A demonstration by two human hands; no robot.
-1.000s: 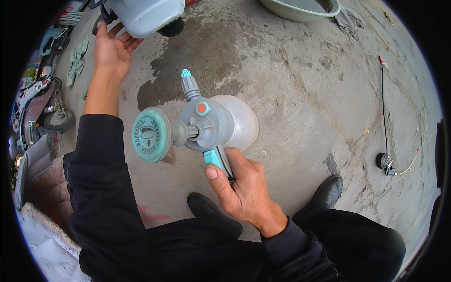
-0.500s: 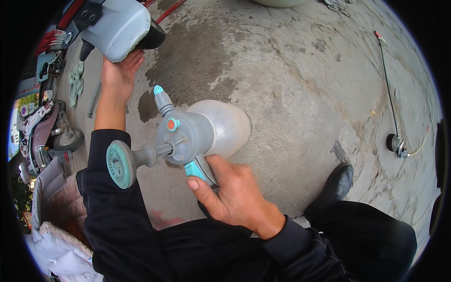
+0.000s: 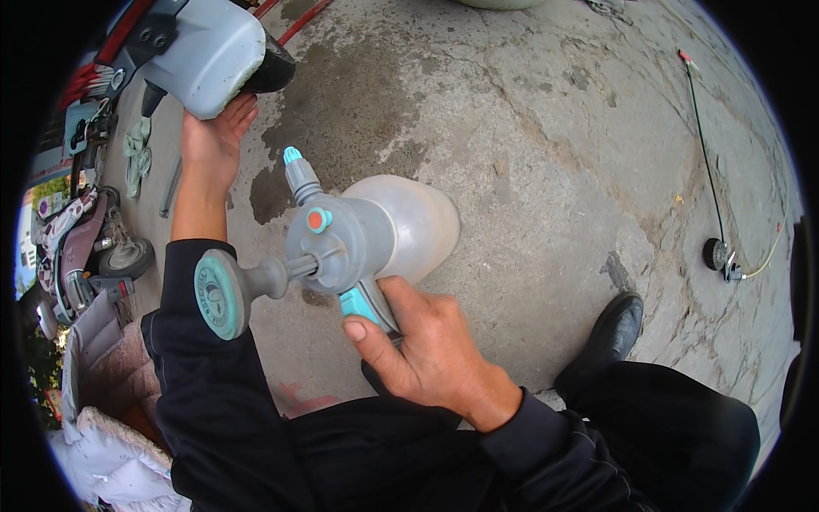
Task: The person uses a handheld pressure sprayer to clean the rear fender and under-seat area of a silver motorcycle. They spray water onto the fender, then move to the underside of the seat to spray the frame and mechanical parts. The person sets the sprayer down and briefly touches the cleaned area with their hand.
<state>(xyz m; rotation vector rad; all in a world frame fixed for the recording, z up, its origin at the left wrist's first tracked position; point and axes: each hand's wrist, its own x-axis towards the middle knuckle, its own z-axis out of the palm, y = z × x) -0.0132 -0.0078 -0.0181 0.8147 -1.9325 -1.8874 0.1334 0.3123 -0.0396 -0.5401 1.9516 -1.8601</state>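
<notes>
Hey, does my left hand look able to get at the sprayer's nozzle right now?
Probably yes: nothing visible separates your left hand, open by the pale casing, from the nozzle, though depth is hard to judge.

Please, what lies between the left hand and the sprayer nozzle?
In the head view, concrete floor and part of a dark patch show between left hand and nozzle.

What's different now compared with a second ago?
The sprayer, held in the right hand, has swung left in view; the pale casing shows lower, and the basin has mostly slipped past the top edge. The left hand stays at the casing's underside.
</notes>
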